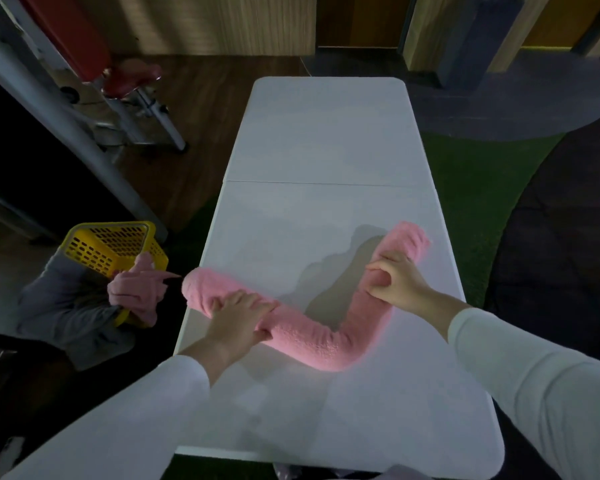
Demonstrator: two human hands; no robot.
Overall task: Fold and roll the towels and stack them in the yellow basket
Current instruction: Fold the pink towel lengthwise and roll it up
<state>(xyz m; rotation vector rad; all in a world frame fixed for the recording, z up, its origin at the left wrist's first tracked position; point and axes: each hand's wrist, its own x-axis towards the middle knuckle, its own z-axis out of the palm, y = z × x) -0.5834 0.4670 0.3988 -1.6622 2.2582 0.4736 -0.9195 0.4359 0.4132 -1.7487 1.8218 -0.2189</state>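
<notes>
Both hands grip one long pink towel roll (302, 336) that lies across the near half of a white folding table (326, 133). On the left, the left hand (239, 315) has its fingers curled over the top of the roll and its thumb against the near side, not far from the roll's left end, which reaches the table's left edge. To the right, the right hand (397, 282) has its fingers wrapped round the roll and clamps it a little short of the right end. The roll is bent into a V. Its elbow points toward the near edge, and its two arms run away to the far left and the far right. A dark shadow sits on the tabletop inside the bend, under the right arm of the roll. Whether that arm is off the surface cannot be told for sure. White sleeves cover both forearms.

Left of the table and lower than its top stands the yellow basket (108, 245), a perforated plastic one, tilted. A pink cloth (136, 289) and a gray cloth (59, 306) are draped over its near part, the pink one closer to the table. A seam runs across the tabletop at its middle.
</notes>
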